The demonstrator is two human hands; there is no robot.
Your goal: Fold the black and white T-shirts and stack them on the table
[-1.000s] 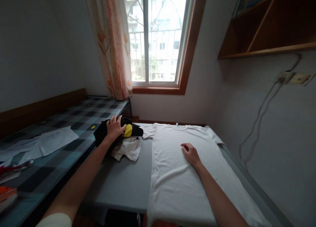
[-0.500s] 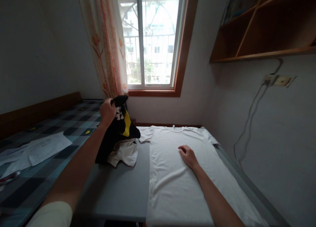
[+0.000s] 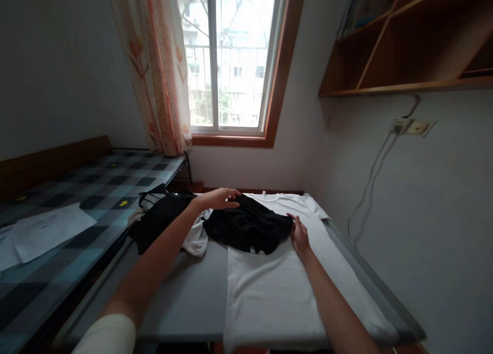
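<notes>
A black garment [image 3: 246, 225] with a bit of white print at its lower edge lies bunched over a white T-shirt [image 3: 265, 292], which is spread out flat. At the garment's right edge, my right hand [image 3: 300, 237] pinches the cloth between thumb and fingers. Over its upper left corner is my left hand [image 3: 216, 198], fingers stretched out with a gap between them. Left of that, partly behind my left forearm, is a heap of dark clothing [image 3: 159, 218] with a white cloth [image 3: 197, 238] poking out beneath.
The clothes lie on a grey board [image 3: 185, 302]. To the left stands a bed with a checked cover [image 3: 92, 182], with paper sheets [image 3: 50, 233] on it. A wooden shelf [image 3: 385, 56] hangs above a socket [image 3: 410, 126] with dangling cords on the right.
My left hand has come right and down, bringing the black garment from the left pile onto the white T-shirt. My right hand has taken hold of its right edge.
</notes>
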